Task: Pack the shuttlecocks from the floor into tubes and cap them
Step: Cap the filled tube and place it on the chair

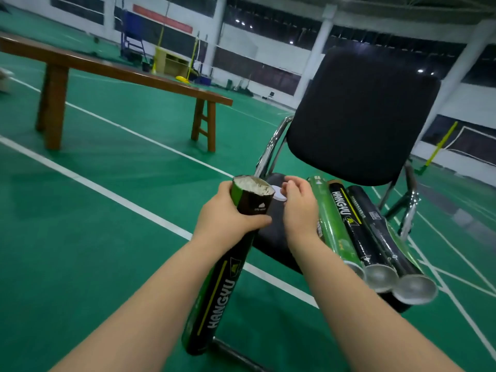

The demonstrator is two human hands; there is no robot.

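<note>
My left hand [228, 213] grips a black and green shuttlecock tube [217, 285] near its open top, tilted up to the right. White feathers [251, 185] fill the tube's mouth. My right hand [299, 202] pinches a white round cap [278, 194] just right of the tube's mouth, over the chair seat. Three more tubes [351, 229] lie side by side on the seat, their silver capped ends [414, 289] facing me.
A black padded chair [359, 116] with chrome frame stands ahead on the green court floor [107, 224]. A long wooden bench [88, 65] stands to the left. White court lines cross the floor. Net posts and a yellow cabinet sit far back.
</note>
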